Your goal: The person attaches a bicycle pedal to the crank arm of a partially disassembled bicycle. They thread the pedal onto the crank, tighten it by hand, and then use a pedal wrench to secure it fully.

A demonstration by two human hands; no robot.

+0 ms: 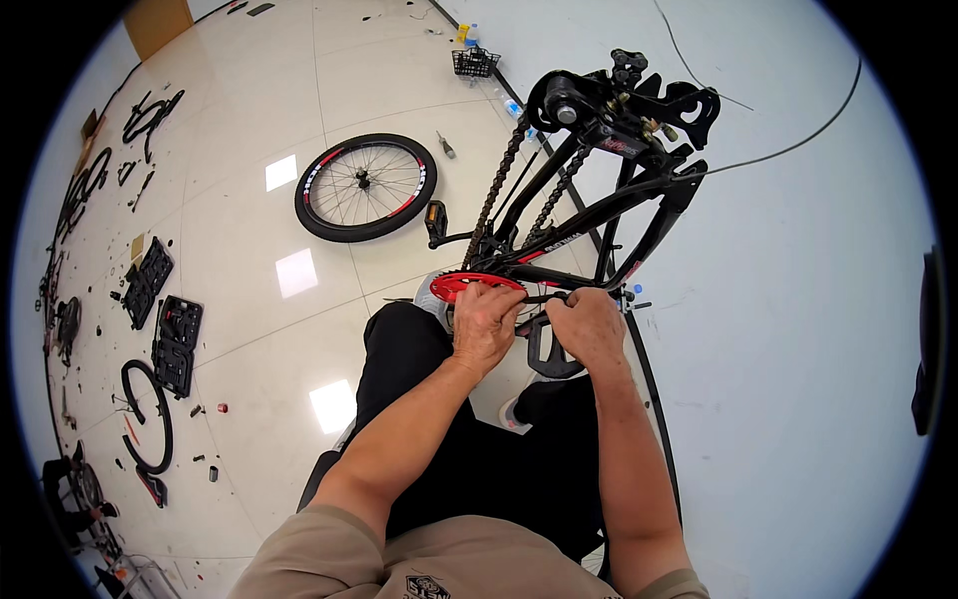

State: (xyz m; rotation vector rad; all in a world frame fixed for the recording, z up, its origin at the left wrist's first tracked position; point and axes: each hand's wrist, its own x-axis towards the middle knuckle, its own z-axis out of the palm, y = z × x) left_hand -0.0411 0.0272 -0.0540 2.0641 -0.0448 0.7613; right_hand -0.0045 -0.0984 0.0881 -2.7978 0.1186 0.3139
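A black bicycle frame point(569, 235) stands before me, its rear end with the derailleur point(627, 68) raised toward the far side. The chain point(502, 185) runs down from there to a red chainring point(452, 287). At the chainring's right edge my left hand point(486, 321) is closed, with its fingers bent and pressed together. My right hand point(589, 327) is closed just beside it, above a black pedal point(552, 354). A short dark bar point(540, 299) shows between the two hands. What exactly each hand grips is hidden by the fingers. Another pedal point(436, 220) sticks out on the left.
A wheel with a black tyre point(366, 188) lies on the tiled floor, beside a screwdriver-like tool point(445, 146). Two open tool cases point(178, 344) and a curved black fender-like piece point(165, 424) lie at left. A black basket point(475, 63) stands far off. A loose cable point(798, 152) arcs out right.
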